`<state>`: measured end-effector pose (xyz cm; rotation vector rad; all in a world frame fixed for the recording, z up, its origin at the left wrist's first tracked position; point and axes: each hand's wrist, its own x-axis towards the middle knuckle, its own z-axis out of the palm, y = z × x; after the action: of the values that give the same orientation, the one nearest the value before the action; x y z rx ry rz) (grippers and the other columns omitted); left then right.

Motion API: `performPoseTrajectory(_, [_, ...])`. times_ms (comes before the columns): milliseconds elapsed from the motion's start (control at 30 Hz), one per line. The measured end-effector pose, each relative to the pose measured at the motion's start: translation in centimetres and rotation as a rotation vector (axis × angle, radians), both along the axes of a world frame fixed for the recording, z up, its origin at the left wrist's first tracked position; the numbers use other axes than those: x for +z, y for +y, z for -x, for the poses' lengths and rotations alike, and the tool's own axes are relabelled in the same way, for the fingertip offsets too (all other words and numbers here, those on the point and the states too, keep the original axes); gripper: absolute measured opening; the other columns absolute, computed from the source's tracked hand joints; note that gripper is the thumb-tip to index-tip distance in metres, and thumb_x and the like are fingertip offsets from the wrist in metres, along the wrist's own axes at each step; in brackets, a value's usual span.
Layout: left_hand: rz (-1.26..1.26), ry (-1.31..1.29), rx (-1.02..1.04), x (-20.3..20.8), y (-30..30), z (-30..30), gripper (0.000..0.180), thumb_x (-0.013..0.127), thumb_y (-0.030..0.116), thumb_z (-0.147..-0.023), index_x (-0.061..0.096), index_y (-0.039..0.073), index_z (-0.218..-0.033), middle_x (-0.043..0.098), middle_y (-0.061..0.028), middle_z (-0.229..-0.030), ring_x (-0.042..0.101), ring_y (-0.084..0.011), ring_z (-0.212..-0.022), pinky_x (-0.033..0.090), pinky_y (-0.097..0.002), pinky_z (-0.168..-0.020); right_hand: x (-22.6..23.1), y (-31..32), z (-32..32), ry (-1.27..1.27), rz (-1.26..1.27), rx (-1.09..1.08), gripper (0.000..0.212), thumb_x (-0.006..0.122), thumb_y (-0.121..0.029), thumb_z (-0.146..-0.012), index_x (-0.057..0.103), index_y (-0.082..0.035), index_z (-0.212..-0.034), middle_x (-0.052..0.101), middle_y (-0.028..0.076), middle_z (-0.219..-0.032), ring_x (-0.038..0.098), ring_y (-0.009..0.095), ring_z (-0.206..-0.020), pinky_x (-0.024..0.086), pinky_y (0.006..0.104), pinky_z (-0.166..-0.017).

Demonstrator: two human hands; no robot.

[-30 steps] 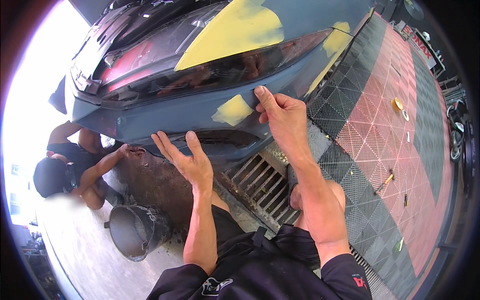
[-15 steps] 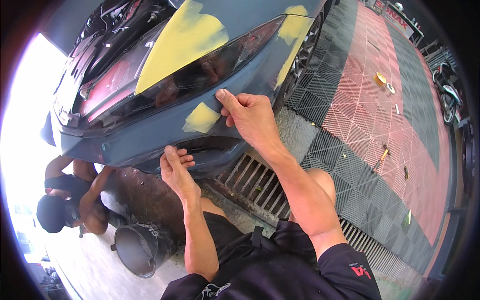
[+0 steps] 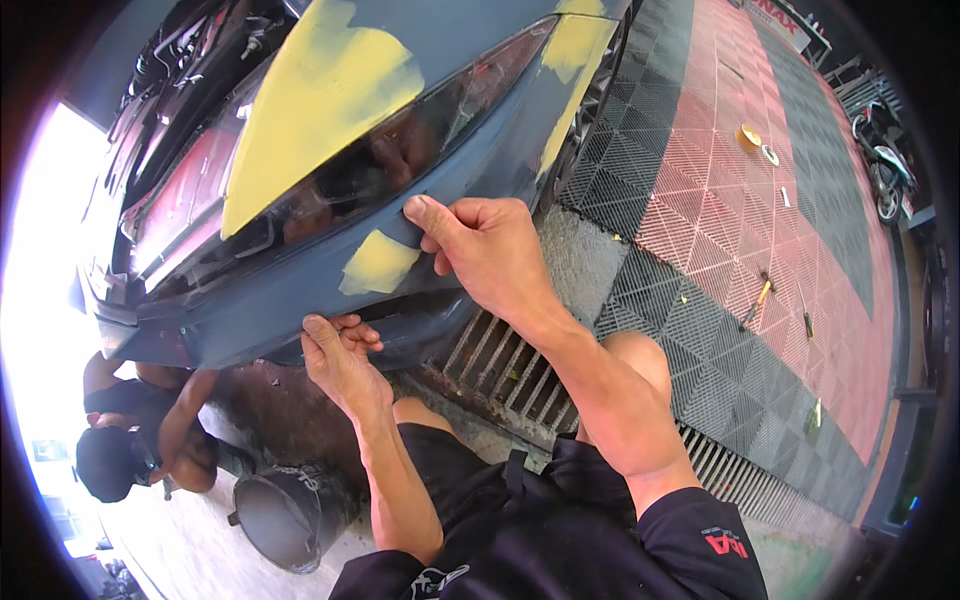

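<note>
In front of me is the corner of a car with a grey bumper [image 3: 245, 315]. Beside a yellow filler patch [image 3: 378, 264] on that bumper, my right hand [image 3: 488, 252] has its thumb pressed against curled fingers, close below the dark headlight [image 3: 365, 170]. Lower and to the left, my left hand [image 3: 345, 362] pinches thumb to forefinger near the bumper's lower edge, the other fingers loosely bent. Whatever either pinch holds, if anything, is too thin or hidden to make out. A larger yellow patch [image 3: 310, 110] covers part of the hood above the headlight.
At the left, another person [image 3: 150, 430] crouches by the bumper's end. A black bucket [image 3: 285, 520] stands near my left forearm. A metal drain grate [image 3: 500, 365] runs below the car. On the tiled floor lie a yellow tape roll [image 3: 747, 138] and a hammer [image 3: 760, 300].
The car, both my hands and the crouching person appear shifted left and slightly down in the view. Both hands keep their pinched shape beside the small yellow patch.
</note>
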<state>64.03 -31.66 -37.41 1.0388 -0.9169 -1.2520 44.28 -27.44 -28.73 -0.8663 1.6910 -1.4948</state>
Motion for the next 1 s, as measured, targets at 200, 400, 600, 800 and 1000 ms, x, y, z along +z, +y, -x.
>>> performPoseTrajectory(200, [-0.004,-0.003,-0.028,-0.3,-0.5,-0.6,0.046,0.057,0.047,-0.115,0.057,0.002,-0.107,0.066,-0.0104,-0.088,0.065,-0.0166,-0.066,0.052,-0.0290,-0.058,-0.8,-0.5,-0.1,-0.014,0.055,-0.010,0.055,0.078,-0.046,-0.103,0.077,0.002,-0.076,0.066,0.005,-0.059,0.059,0.009,-0.055,0.046,0.0311,-0.052])
performPoseTrajectory(400, [-0.020,0.051,-0.110,-1.0,-1.1,-1.6,0.048,0.061,0.050,-0.113,0.057,0.002,-0.115,0.065,-0.0118,-0.094,0.066,-0.0205,-0.070,0.052,-0.0323,-0.061,-0.4,-0.4,0.1,0.011,0.010,-0.007,0.053,0.079,-0.048,-0.101,0.078,-0.001,-0.077,0.066,0.003,-0.060,0.057,0.008,-0.056,0.042,0.0283,-0.054])
performPoseTrajectory(600, [-0.029,0.086,-0.125,-0.8,-1.1,-1.4,0.047,0.062,0.048,-0.113,0.058,0.001,-0.112,0.068,-0.0135,-0.096,0.068,-0.0196,-0.070,0.053,-0.0326,-0.061,0.1,0.0,0.1,0.099,-0.030,-0.013,0.057,0.076,-0.051,-0.103,0.079,0.000,-0.076,0.067,0.004,-0.061,0.058,0.008,-0.059,0.043,0.0283,-0.058])
performPoseTrajectory(800, [-0.008,0.078,-0.129,-0.9,-0.9,-1.6,0.052,0.063,0.052,-0.111,0.057,0.000,-0.114,0.069,-0.0138,-0.097,0.068,-0.0196,-0.071,0.054,-0.0326,-0.062,-0.2,-0.4,-0.1,0.047,0.034,-0.088,0.058,0.075,-0.054,-0.103,0.079,0.000,-0.081,0.069,0.004,-0.064,0.056,0.008,-0.058,0.040,0.0263,-0.057])
performPoseTrajectory(1000, [-0.031,0.049,-0.108,0.1,-0.3,-1.5,0.048,0.061,0.046,-0.114,0.061,-0.002,-0.116,0.071,-0.0146,-0.097,0.069,-0.0187,-0.071,0.055,-0.0313,-0.063,-0.4,0.4,-1.7,0.109,0.004,0.066,0.056,0.076,-0.055,-0.102,0.080,-0.001,-0.088,0.067,0.001,-0.066,0.053,0.008,-0.060,0.036,0.0238,-0.054])
